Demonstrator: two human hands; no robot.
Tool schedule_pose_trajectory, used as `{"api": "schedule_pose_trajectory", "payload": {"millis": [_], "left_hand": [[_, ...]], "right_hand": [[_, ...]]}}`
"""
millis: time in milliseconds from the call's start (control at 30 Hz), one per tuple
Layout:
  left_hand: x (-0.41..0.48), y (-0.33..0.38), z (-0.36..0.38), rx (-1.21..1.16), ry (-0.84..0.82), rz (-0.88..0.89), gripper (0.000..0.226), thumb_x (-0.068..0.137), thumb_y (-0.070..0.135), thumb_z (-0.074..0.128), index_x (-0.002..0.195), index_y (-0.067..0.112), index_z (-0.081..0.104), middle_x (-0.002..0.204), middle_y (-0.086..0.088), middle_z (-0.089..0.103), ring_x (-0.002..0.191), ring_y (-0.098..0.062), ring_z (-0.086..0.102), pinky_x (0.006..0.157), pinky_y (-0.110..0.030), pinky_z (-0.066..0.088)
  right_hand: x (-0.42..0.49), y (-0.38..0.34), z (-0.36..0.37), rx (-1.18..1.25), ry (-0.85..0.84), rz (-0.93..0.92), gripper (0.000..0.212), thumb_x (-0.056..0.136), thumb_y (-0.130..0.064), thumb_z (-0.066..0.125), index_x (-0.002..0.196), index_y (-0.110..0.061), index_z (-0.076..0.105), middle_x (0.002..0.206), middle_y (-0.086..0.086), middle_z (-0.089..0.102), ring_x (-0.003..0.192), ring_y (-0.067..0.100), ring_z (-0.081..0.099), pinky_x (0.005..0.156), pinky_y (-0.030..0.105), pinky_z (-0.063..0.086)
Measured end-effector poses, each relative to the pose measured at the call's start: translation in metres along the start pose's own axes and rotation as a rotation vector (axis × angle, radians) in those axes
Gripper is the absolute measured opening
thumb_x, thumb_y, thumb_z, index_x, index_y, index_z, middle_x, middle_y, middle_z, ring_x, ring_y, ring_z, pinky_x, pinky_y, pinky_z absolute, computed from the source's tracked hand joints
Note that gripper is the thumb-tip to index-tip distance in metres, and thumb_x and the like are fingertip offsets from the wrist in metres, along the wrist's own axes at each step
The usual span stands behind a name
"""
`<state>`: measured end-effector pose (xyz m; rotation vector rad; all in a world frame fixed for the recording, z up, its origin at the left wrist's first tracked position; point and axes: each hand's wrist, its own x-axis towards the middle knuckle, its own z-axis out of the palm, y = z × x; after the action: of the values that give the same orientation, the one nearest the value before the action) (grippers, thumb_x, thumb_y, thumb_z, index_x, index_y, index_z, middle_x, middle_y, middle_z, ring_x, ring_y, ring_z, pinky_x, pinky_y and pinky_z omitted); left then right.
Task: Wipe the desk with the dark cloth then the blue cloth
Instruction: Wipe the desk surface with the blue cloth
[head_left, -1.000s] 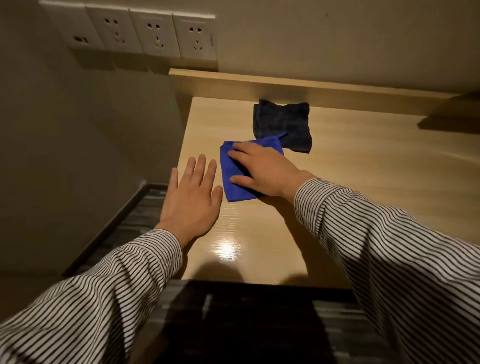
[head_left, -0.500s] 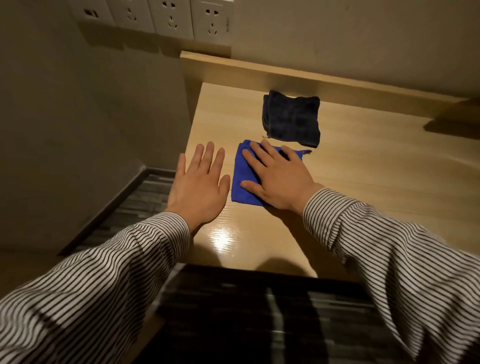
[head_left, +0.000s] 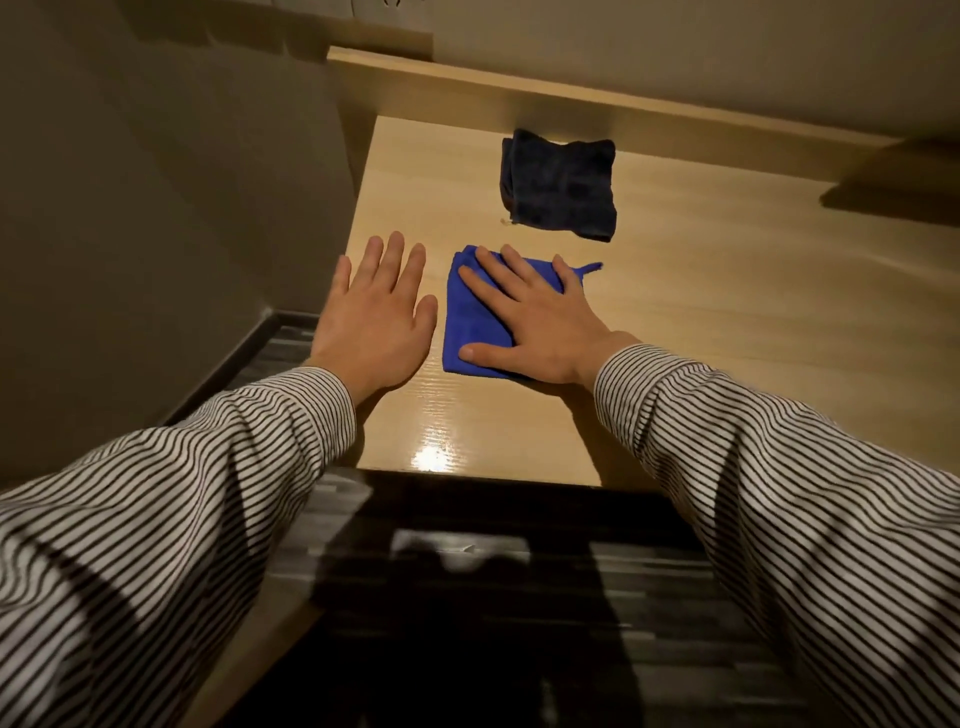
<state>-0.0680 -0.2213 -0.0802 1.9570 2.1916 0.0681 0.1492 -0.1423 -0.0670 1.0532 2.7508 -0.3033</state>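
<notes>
Both hands flat: right hand (head_left: 540, 327) pressing blue cloth (head_left: 470, 322); left hand (head_left: 374, 317) at desk (head_left: 753, 332) left edge.

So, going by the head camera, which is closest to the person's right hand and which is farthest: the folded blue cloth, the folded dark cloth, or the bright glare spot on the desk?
From the right hand:
1. Folded blue cloth, directly under the palm.
2. Folded dark cloth, beyond the fingertips, toward the wall.
3. Bright glare spot, near the front edge of the pale wooden desk, toward the left.

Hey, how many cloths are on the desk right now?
2. The blue cloth lies near the front left of the desk, under the flat right hand. The dark cloth sits apart behind it, near the back ledge. None appears hidden.
</notes>
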Motion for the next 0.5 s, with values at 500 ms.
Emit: {"api": "schedule_pose_trajectory", "payload": {"millis": [500], "left_hand": [[-0.004,0.001,-0.012,-0.049,-0.027,0.022,0.066,0.112,0.048,0.020,0.170,0.018,0.012,0.179,-0.010,0.004,0.165,-0.030,-0.001,0.129,-0.059,0.001]], "right_hand": [[-0.107,-0.063,0.035,0.073,0.023,-0.040,0.072,0.104,-0.062,0.015,0.167,-0.027,0.004,0.174,-0.006,-0.005,0.159,0.012,-0.009,0.126,0.045,0.003]]}}
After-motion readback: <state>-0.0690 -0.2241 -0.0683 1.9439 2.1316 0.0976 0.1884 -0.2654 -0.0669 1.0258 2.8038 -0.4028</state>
